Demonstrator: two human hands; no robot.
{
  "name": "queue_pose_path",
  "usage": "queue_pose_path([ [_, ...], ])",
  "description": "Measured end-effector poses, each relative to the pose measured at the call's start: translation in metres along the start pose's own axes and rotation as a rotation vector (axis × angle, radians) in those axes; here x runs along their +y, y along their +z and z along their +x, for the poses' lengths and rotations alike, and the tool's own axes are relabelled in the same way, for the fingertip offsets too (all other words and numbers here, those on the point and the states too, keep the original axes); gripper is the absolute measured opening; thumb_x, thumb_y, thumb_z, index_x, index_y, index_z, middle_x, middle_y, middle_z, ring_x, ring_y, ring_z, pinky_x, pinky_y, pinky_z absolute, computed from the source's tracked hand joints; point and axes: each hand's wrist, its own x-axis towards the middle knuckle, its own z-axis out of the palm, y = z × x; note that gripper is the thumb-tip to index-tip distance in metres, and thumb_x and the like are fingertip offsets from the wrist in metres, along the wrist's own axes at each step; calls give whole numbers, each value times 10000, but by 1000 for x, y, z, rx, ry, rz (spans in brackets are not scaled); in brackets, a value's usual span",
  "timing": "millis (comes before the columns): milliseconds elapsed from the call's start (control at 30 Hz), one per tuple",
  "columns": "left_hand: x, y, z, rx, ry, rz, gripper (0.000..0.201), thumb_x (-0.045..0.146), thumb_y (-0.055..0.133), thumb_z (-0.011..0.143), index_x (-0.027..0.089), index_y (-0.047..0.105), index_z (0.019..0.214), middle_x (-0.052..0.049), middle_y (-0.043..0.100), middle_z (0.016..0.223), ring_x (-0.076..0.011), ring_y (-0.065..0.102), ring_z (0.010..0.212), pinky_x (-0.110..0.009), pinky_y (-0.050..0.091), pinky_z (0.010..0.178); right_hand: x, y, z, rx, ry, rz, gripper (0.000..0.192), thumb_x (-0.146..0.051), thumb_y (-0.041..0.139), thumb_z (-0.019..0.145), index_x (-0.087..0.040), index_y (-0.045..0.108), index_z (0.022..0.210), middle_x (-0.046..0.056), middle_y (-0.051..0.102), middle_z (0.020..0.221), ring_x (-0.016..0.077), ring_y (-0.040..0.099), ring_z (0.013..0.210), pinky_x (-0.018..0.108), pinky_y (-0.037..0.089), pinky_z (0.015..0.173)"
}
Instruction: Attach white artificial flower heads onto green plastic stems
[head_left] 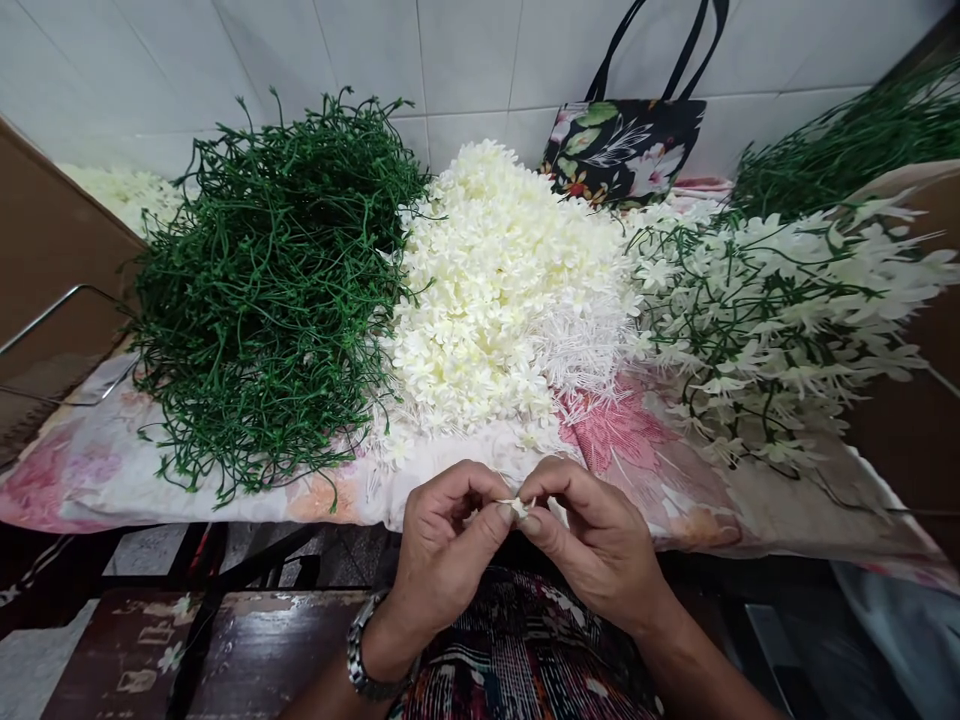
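Observation:
My left hand (457, 545) and my right hand (589, 540) meet over my lap at the table's front edge, thumbs and forefingers pinched together. Between the fingertips is a small cream artificial flower (517, 508), mostly covered by them. Just beyond my hands rises a heap of loose cream artificial flowers (487, 280). To its left lies a big tangle of green plastic stems (277, 280). On the right, finished-looking sprays of white flowers on green stems (780, 310) are piled up.
A floral cloth (637, 430) covers the table. Behind stand a black flowered bag (626, 150) and a tiled wall (472, 60). Cardboard (52, 260) borders the left side. More green stems (855, 150) lie at the back right. A dark wooden bench (277, 640) is below left.

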Motion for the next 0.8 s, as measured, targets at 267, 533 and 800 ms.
queue_pose_path([
  [267,6,0,-3,-34,290,319,126,123,526,831,179,576,730,5,543,635,-111,496,587,-219,393,541,-4,-2,3,88,-268,-132,54,-180,528,874,-207,549,832,-13,561,605,103,497,505,213,420,468],
  [533,6,-4,-3,-114,283,318,101,122,529,827,185,594,782,5,558,657,-110,514,599,-210,414,551,0,-1,1,28,-318,-141,74,-151,509,884,-198,550,844,-2,581,610,108,515,528,213,424,485],
  [800,-3,5,9,-26,8,296,159,197,534,802,161,561,650,36,494,531,-80,428,464,-188,355,449,8,-22,-7,-173,-181,-330,148,-150,457,904,-181,598,872,28,604,686,123,557,617,225,453,557],
])
